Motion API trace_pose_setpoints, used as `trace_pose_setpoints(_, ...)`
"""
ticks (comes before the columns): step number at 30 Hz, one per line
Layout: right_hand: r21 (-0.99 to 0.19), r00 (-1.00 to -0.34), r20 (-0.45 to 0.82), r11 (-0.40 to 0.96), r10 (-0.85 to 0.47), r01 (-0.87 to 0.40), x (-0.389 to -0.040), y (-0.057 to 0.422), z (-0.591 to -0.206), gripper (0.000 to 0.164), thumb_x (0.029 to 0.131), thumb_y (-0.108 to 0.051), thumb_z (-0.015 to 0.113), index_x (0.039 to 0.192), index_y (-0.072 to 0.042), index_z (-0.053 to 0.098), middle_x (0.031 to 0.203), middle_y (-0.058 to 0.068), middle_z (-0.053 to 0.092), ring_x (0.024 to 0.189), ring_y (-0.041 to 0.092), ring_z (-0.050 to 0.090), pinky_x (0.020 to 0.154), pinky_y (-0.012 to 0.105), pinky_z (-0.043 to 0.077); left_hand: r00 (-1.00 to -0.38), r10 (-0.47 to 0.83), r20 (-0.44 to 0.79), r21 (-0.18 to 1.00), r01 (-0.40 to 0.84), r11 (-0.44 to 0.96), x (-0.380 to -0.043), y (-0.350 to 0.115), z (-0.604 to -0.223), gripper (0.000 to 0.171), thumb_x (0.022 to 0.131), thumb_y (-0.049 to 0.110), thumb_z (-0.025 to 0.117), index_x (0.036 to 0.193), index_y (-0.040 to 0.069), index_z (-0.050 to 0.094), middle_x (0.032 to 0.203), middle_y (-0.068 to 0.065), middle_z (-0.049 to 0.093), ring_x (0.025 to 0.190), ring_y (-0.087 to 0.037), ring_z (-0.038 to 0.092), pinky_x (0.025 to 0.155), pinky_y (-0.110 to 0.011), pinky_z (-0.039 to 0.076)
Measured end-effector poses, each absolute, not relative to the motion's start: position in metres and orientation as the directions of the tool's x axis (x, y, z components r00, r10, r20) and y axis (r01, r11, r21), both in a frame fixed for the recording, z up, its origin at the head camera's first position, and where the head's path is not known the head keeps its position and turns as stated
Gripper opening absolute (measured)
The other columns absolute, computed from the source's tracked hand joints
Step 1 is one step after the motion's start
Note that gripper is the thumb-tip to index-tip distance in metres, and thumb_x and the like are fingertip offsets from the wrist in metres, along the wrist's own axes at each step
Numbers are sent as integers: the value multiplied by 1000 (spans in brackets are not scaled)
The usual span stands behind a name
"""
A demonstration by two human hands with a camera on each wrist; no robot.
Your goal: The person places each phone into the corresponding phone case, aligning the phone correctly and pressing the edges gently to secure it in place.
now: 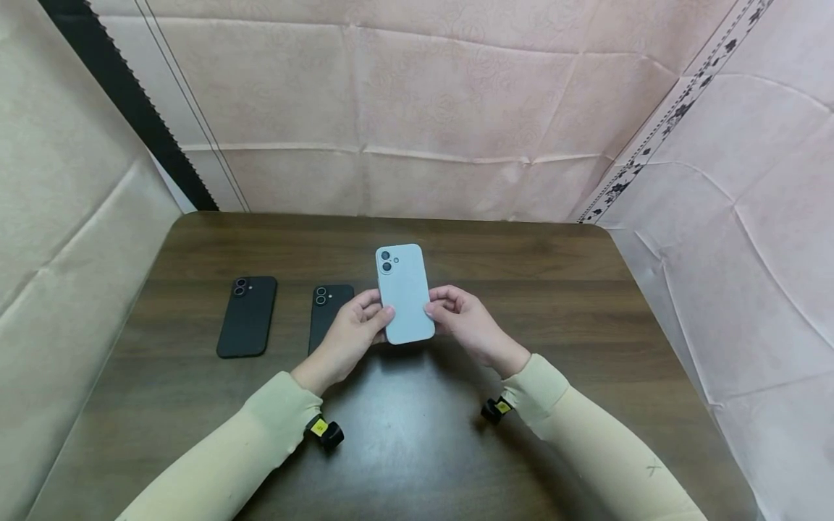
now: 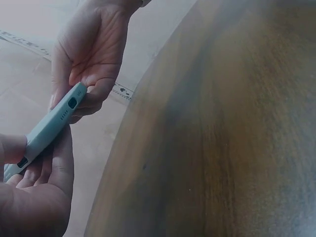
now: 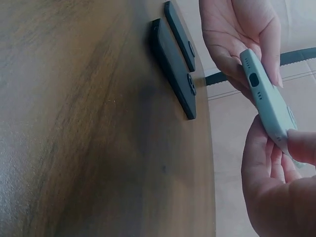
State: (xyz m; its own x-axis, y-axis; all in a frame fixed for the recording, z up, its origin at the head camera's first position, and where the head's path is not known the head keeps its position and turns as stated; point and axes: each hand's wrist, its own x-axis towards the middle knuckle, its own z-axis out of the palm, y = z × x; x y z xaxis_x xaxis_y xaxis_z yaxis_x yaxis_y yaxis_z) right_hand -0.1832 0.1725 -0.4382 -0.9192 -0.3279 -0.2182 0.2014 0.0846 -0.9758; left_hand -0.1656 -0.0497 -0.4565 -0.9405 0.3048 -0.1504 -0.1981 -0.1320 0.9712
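Observation:
A light blue phone [image 1: 407,304] is held upright above the table, its back with the camera lenses towards the head camera. My left hand [image 1: 348,329] pinches its left edge, thumb on the back and fingers behind. The right hand [image 1: 468,325] grips the opposite edge near the lower corner in the same way. In the right wrist view, the bottom edge of the light blue phone [image 3: 264,101] shows a dark port slot and small holes. Whether a case covers it, I cannot tell. One black phone [image 1: 322,315] lies behind my left hand, partly hidden by it.
Another black phone [image 1: 247,318] lies flat further left on the brown wooden table [image 1: 521,260]. Pale cloth [image 1: 443,101] hangs behind the table, with more cloth at both sides. Each sleeve carries a small black wrist camera [image 1: 331,435].

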Motion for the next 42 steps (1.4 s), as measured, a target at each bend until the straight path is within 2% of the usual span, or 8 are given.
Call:
trace_pose_setpoints(8, -977, -931, -214, 67, -295, 204, -181, 174, -438, 26, 97, -8, 59, 121, 2, 54, 108, 17, 65, 96, 23, 64, 83, 39, 55, -896, 405, -180, 958, -254, -136, -164, -46, -459, 58, 93, 0, 61, 142, 20, 37, 127, -14, 59, 109, -28, 62, 84, -42, 55)
trace_pose_setpoints(16, -972, -925, -233, 98, -301, 213, -180, 176, -442, 25, 97, -10, 60, 119, 0, 55, 106, 16, 65, 95, 24, 64, 81, 38, 56, -902, 378, -206, 959, -263, -104, -160, -44, -459, 60, 92, -2, 62, 143, 18, 36, 122, -15, 62, 104, -27, 65, 82, -41, 55)
trace_pose_setpoints(23, -944, -935, -189, 317, -300, 89, -181, 183, -447, 29, 97, -24, 62, 118, -6, 58, 104, 13, 65, 91, 27, 66, 80, 43, 56, -919, 343, -194, 972, -227, -58, -156, -43, -466, 61, 92, -3, 62, 144, 13, 35, 117, -16, 64, 102, -28, 65, 78, -39, 57)
trace_pose_setpoints(27, -832, -963, -82, 550, -255, -74, -181, 196, -450, 43, 96, -40, 59, 126, -8, 56, 114, 7, 62, 102, 24, 63, 88, 42, 52, -915, 332, -228, 969, -247, -15, -153, -43, -477, 63, 92, -4, 61, 146, 11, 32, 117, -17, 63, 102, -28, 65, 77, -39, 57)
trace_pose_setpoints(32, -539, -970, 44, 812, -240, -226, -183, 213, -453, 68, 93, -55, 54, 143, -10, 42, 143, 8, 46, 130, 25, 44, 104, 48, 39, -900, 336, -276, 961, -270, 66, -152, -45, -487, 73, 91, -5, 61, 150, 8, 21, 111, -18, 65, 98, -27, 66, 76, -38, 57)
trace_pose_setpoints(36, -350, -957, 118, 891, -263, -288, -186, 222, -457, 79, 91, -62, 51, 149, -10, 34, 152, 13, 34, 139, 31, 30, 111, 51, 28, -895, 338, -291, 957, -265, 120, -151, -47, -491, 83, 90, -4, 63, 153, 14, 12, 104, -17, 68, 88, -26, 69, 74, -37, 57)
trace_pose_setpoints(39, -295, -952, 138, 907, -272, -302, -188, 225, -461, 82, 90, -64, 50, 150, -11, 32, 154, 14, 30, 141, 33, 25, 113, 52, 23, -893, 335, -300, 953, -264, 148, -151, -49, -492, 88, 90, -1, 66, 154, 17, 8, 103, -15, 69, 82, -26, 70, 73, -36, 57)
trace_pose_setpoints(42, -283, -952, 129, 910, -278, -304, -189, 227, -465, 82, 91, -64, 49, 151, -12, 31, 154, 14, 29, 142, 33, 25, 113, 52, 22, -892, 336, -303, 950, -254, 182, -152, -51, -493, 92, 89, 2, 68, 155, 16, 6, 101, -13, 69, 79, -25, 70, 73, -35, 57)
